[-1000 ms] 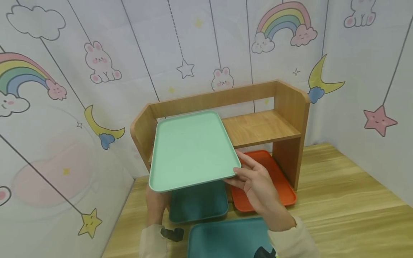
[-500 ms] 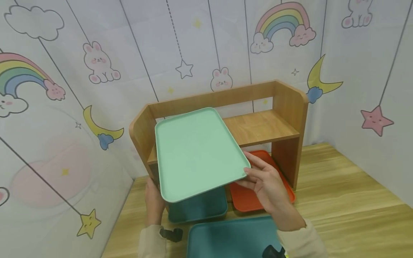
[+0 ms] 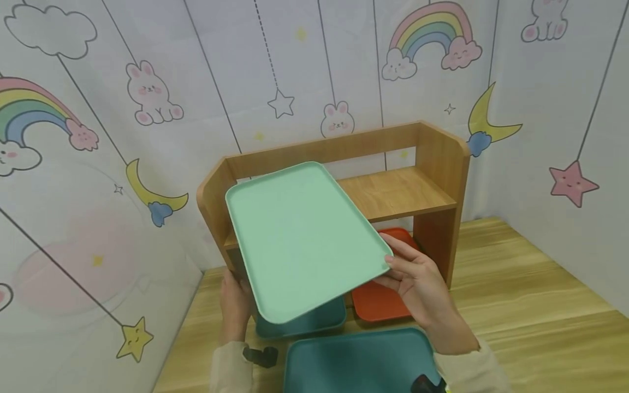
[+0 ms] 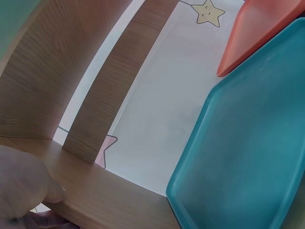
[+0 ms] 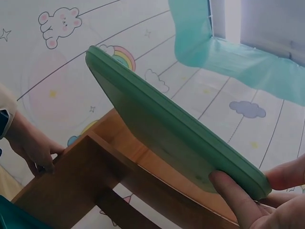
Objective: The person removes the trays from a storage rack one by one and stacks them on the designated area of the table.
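Observation:
A mint green tray (image 3: 304,234) is held tilted in front of the wooden desk shelf (image 3: 403,191). At its near right corner, my right hand (image 3: 417,281) pinches the rim; the right wrist view shows thumb and fingers on both faces of the tray (image 5: 167,119). My left hand (image 3: 235,303) grips the front edge of the shelf's left side panel, with the thumb on the inner face in the left wrist view. The tray hides much of the shelf's left half and part of the compartment below.
Under the shelf lie a teal tray (image 3: 319,319) on the left and a red-orange tray (image 3: 375,300) on the right. Another teal tray (image 3: 363,360) lies in front on the wood-grain table (image 3: 530,305). Printed wall cloth (image 3: 167,33) surrounds the table.
My right hand has moved right and slightly down, turning the mint tray so its near left corner dropped. My left hand has come out from behind the tray's corner onto the shelf's side panel.

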### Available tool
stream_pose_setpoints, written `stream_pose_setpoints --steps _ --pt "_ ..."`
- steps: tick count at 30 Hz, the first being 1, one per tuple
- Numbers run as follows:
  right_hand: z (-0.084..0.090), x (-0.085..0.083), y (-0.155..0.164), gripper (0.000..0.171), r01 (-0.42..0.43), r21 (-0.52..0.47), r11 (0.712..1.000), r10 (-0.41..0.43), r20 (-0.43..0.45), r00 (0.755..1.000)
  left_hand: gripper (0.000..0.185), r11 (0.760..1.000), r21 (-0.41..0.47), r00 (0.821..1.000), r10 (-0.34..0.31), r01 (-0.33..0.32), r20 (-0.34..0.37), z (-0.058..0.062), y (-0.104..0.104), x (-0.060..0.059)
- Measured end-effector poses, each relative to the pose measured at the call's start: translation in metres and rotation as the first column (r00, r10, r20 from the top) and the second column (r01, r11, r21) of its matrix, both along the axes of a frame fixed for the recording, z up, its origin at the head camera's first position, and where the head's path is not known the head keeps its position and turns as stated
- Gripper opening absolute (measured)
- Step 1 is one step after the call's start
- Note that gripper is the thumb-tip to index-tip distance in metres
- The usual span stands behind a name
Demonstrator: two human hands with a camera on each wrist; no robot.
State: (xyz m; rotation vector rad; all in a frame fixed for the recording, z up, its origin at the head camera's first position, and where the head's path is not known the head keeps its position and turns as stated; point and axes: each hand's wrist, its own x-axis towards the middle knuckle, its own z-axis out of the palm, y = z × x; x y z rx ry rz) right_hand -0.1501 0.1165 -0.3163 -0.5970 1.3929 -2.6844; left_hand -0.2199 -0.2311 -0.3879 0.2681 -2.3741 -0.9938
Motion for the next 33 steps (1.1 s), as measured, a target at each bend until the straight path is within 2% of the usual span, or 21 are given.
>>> stream_pose_setpoints --steps 12,21,33 --pt "-0.005 0.002 0.01 0.04 -0.008 -0.014 1.0 0.008 -0.018 1.0 0.042 1.0 -0.001 1.0 -0.004 0.004 -0.01 -0.002 -0.001 -0.001" --pt "-0.014 0.003 0.023 0.038 -0.055 -0.033 0.998 0.054 -0.03 0.998 0.045 1.0 -0.003 1.0 -0.021 0.021 0.019 -0.002 -0.004 0.0" --pt "-0.021 0.003 0.04 0.036 -0.057 -0.009 0.998 0.057 0.036 0.998 0.044 0.999 0.004 0.998 -0.033 0.033 0.06 -0.002 -0.005 0.0"
